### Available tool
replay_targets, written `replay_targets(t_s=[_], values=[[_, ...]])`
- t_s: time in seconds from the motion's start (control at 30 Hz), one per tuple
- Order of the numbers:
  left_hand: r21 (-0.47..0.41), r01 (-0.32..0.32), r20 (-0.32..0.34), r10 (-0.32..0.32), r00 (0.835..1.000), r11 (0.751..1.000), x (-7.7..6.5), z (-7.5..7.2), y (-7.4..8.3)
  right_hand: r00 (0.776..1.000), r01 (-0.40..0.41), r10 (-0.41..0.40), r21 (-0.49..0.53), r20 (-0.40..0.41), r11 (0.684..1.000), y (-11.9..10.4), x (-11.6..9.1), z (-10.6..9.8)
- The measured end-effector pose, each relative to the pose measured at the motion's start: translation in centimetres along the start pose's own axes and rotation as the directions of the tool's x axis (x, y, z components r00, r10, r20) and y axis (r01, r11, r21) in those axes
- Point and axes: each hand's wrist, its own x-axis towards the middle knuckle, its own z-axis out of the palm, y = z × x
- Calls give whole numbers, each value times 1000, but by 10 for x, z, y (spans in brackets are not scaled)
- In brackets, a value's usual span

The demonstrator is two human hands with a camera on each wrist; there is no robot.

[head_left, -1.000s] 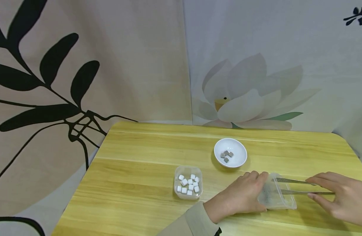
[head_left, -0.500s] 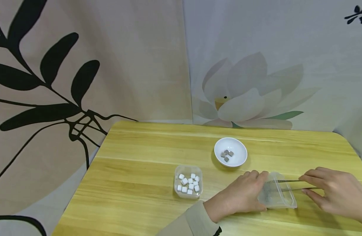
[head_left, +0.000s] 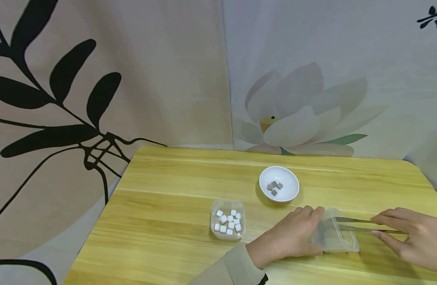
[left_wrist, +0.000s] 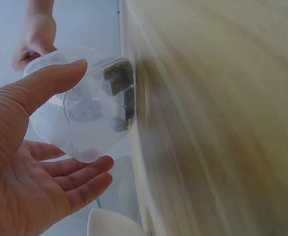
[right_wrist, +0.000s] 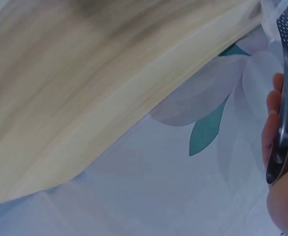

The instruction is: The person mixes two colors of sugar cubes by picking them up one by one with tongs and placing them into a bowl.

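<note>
My left hand [head_left: 289, 237] grips a clear plastic container [head_left: 335, 239] by its base end. It lies tipped, mouth towards the right, and the thumb and fingers span its sides in the left wrist view. Several dark grey cubes [left_wrist: 118, 78] show through its base there. At the right, my right hand [head_left: 414, 235] holds metal tongs [head_left: 361, 221] between thumb and fingers, and their tips reach inside the container's mouth. The tongs' arms stand apart, with a gap between them. Perforated metal of the tongs [right_wrist: 286, 37] shows at the right wrist view's edge.
A white bowl [head_left: 289, 186] with several grey cubes stands behind the left hand. To the left is a second clear container [head_left: 220, 205], upright, holding several white cubes [head_left: 230, 225]. The wooden table [head_left: 161, 229] backs onto a printed cloth [head_left: 190, 79].
My right hand moved left, pushing the tongs deeper with their arms closer together, then came back right as the arms spread somewhat. The left hand and container stayed put.
</note>
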Motion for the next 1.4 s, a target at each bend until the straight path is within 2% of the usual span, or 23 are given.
replay_targets(t_s=[0.1,0.23,0.4,0.5,0.63,0.73,0.87,0.97,1.2,1.4], values=[[6,1,-4,-1,1000,1000,0,0,0,996,-89,89,69,-5,994,2,-6,-3],[9,3,-5,-3,1000,1000,1,0,0,974,-225,225,156,21,962,2,-15,-8],[3,14,3,-14,1000,1000,1,0,0,922,-384,386,229,41,894,1,-22,-13],[2,15,2,-15,1000,1000,1,0,0,898,-429,439,272,28,861,3,-21,-15],[4,13,-2,-13,1000,1000,1,0,0,899,-417,439,297,-6,859,4,-11,-15],[10,13,1,-13,1000,1000,1,0,0,885,-451,465,284,21,846,-1,3,-13],[20,14,0,-14,1000,1000,1,1,0,905,-408,425,279,2,869,-6,22,-5],[19,17,-1,-17,1000,1000,0,0,0,933,-334,357,267,-41,904,-7,37,6],[6,2,-6,-2,1000,1000,0,0,-1,936,-348,352,251,32,903,-12,68,29],[14,-6,-9,6,1000,1000,0,0,-1,946,-323,317,222,61,920,-17,79,40]])
